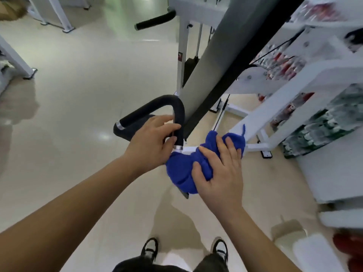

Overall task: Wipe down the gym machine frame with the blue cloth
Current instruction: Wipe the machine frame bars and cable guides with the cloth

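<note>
The blue cloth (182, 169) is bunched up and lies on the lower end of the white frame bar (275, 110), directly under the right hand (220, 169). The fingers (231, 148) of this hand are nearly straight and a little spread, and they lie flat on top of the cloth and press it down on the bar. The thumb rests against a thick fold of the cloth. A big part of the cloth comes out past the thumb side and hangs lower, and a smaller part shows beyond the fingertips, with one small corner that stands up.

Just beside the thumb side of the cloth is the left hand (151, 146). Its fingers are curled around the lower end of the black handle (172, 103), with the thumb across the front, so it grips the handle firmly. The left hand touches the edge of the cloth, or is almost touching it. Right under its fingers a metal ring (177, 147) closes the end of the handle, where the handle meets the white bar.

Beyond both hands a wide grey slanted panel (206, 61) goes up and away. Below the wrists two black and white shoes (150, 250) stand on the glossy pale floor (78, 95).
</note>
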A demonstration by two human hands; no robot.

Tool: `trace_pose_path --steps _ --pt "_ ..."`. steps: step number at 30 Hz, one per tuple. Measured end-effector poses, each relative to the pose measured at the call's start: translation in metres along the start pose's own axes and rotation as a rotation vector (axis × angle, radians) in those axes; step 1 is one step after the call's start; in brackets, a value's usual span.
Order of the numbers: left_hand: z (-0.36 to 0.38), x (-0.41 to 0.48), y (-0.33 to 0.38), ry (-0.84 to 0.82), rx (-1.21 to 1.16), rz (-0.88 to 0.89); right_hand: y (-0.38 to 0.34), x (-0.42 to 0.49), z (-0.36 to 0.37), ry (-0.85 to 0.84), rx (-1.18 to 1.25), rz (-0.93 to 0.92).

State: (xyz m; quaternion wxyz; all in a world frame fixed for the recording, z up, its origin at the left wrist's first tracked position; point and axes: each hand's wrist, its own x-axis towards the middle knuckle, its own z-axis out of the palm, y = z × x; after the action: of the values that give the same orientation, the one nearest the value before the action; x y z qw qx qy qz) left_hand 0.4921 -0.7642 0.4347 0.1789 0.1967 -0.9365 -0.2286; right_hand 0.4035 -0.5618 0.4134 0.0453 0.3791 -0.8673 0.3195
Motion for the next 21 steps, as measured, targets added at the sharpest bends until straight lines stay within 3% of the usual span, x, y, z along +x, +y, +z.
trace_pose_path --steps 4,7,13,21 --pt "-0.001 0.021 -0.013 -0.192 0.248 0.29 -0.035 -0.036 0.01 -0.02 -0.033 0.041" --pt "-0.007 0.035 -0.024 -0.258 0.387 0.389 -0.036 -0.037 0.008 -0.048 -0.028 0.012" --pt "0.005 0.038 -0.037 -0.335 0.172 0.336 -0.018 0.018 -0.009 -0.075 0.067 0.316" --pt "0.007 0.041 -0.04 -0.388 0.12 0.302 -0.068 -0.053 0.018 -0.027 0.11 0.288"
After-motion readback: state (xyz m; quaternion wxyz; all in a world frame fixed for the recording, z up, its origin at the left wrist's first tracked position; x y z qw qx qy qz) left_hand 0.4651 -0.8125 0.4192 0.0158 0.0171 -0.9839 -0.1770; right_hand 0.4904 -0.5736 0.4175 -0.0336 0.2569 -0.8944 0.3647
